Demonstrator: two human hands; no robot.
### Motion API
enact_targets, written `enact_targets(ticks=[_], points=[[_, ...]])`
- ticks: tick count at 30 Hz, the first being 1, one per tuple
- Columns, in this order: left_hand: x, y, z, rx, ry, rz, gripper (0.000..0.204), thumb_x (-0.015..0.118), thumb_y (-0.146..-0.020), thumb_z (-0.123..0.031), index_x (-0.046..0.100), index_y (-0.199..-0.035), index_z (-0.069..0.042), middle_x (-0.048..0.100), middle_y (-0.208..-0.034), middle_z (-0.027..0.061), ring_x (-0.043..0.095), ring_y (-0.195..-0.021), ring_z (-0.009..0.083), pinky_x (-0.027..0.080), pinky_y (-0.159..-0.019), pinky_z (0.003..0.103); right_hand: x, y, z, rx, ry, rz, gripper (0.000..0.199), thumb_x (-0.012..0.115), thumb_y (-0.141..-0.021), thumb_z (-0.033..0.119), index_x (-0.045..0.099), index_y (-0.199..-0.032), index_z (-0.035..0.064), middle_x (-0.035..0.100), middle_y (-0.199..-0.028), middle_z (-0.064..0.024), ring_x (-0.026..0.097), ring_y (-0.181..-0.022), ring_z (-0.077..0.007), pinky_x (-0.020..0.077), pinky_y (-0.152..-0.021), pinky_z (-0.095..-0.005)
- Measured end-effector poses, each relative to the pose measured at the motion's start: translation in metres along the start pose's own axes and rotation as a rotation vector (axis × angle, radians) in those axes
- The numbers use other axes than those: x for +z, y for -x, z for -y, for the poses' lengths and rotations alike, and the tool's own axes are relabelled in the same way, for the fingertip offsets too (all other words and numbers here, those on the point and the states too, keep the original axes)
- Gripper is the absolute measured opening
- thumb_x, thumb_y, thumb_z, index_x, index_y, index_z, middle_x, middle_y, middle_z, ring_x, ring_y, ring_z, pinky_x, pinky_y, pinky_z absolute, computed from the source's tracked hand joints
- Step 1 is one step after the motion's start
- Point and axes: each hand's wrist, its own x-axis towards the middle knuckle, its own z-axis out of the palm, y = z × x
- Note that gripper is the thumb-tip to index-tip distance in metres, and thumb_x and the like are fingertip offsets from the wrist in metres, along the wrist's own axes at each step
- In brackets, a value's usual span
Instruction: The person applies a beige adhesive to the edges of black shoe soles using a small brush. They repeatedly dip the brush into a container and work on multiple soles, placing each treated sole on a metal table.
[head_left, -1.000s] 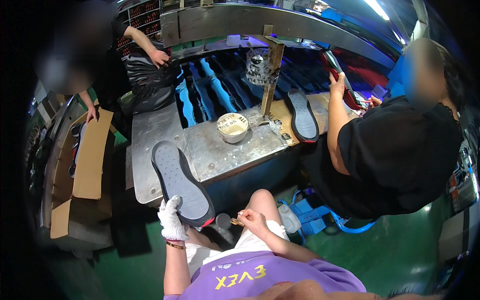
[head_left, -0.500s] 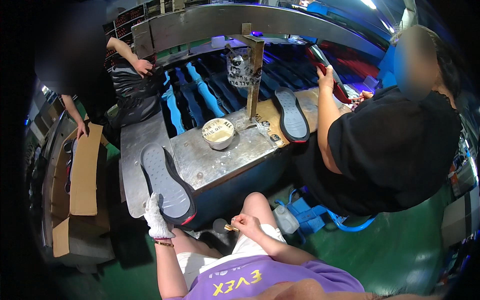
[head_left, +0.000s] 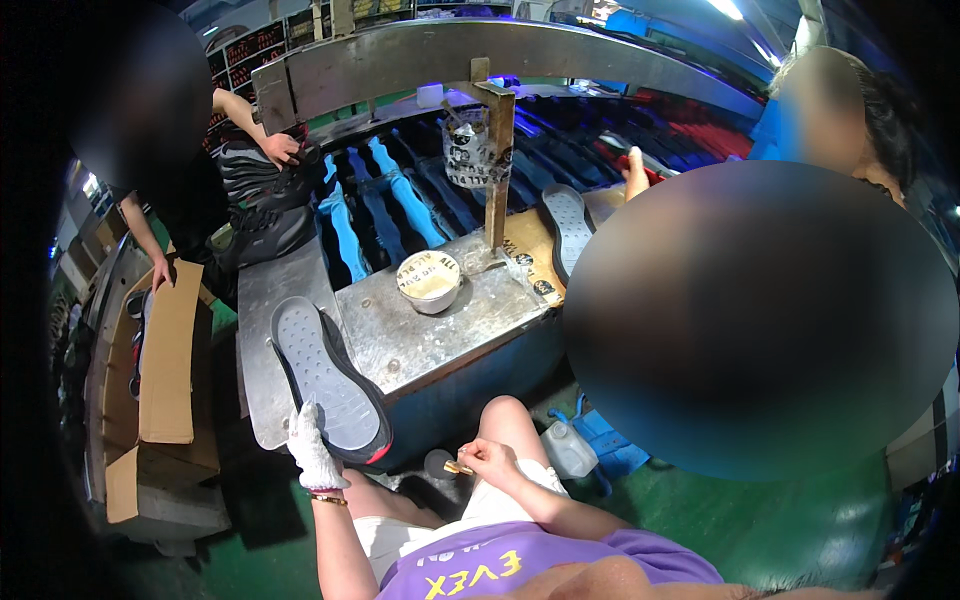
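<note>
My left hand (head_left: 313,455), in a white glove, grips the heel end of a large shoe sole (head_left: 330,385). The sole has a grey dimpled inside, a black rim and a red patch at the heel. It lies slanted over the metal table's near left edge, heel toward me. My bare right hand (head_left: 490,458) is closed in front of my lap, pinching a small tan-ended tool that looks like a brush (head_left: 456,467). A white bowl (head_left: 430,283) with pale contents stands on the metal table (head_left: 385,345).
Black shoes (head_left: 265,235) are piled at the far left beside a co-worker's hand (head_left: 280,150). An open cardboard box (head_left: 170,360) stands left. Behind the bowl are a post (head_left: 496,165), a wrapped can (head_left: 463,155) and a conveyor with blue strips (head_left: 400,195). Another sole (head_left: 570,225) lies right, near a second co-worker.
The view has shifted slightly. My left hand keeps its grip on the sole, and my right hand stays near my lap. The right co-worker's sole is now partly hidden.
</note>
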Motion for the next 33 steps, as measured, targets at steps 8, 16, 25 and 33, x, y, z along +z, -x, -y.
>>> enact_targets(ticks=[8, 16, 25, 33], points=[[-0.005, -0.008, 0.01, 0.025, -0.056, 0.0, 0.04, 0.071, -0.095, -0.024, 0.065, -0.126, 0.001, 0.067, -0.117, 0.0082, 0.059, -0.103, 0.0187, 0.048, -0.093, 0.035, -0.004, 0.0, 0.014, 0.047, 0.083, 0.005, 0.017, 0.076, -0.09, 0.017, 0.071, -0.089, 0.001, 0.077, -0.095, -0.0036, 0.072, -0.083, -0.0097, 0.0567, -0.076, -0.0239], [0.003, -0.004, -0.003, 0.103, -0.218, -0.02, 0.042, 0.069, -0.096, -0.024, 0.064, -0.125, 0.006, 0.068, -0.116, 0.0085, 0.061, -0.103, 0.0171, 0.048, -0.094, 0.032, -0.002, -0.009, 0.021, 0.017, 0.152, 0.003, 0.018, 0.076, -0.088, 0.019, 0.074, -0.094, 0.0018, 0.077, -0.088, -0.005, 0.073, -0.081, -0.0112, 0.0572, -0.075, -0.0251], [0.013, 0.007, -0.006, -0.002, 0.017, -0.002, 0.028, 0.07, -0.095, -0.017, 0.068, -0.117, 0.001, 0.067, -0.104, 0.0031, 0.059, -0.091, 0.0126, 0.049, -0.083, 0.029, -0.009, -0.001, -0.003, -0.123, -0.245, -0.033, 0.01, 0.073, -0.091, 0.011, 0.072, -0.09, 0.0007, 0.076, -0.102, -0.0104, 0.072, -0.083, -0.0142, 0.0563, -0.077, -0.0261], [0.001, 0.009, -0.011, 0.068, -0.279, 0.003, 0.047, 0.074, -0.09, -0.018, 0.061, -0.13, 0.003, 0.068, -0.107, 0.0063, 0.061, -0.092, 0.0148, 0.052, -0.087, 0.031, -0.092, -0.044, 0.096, -0.274, -0.563, -0.484, 0.012, 0.067, -0.099, 0.01, 0.068, -0.093, -0.0002, 0.074, -0.1, -0.0088, 0.058, -0.074, -0.0045, 0.047, -0.068, -0.0191]])
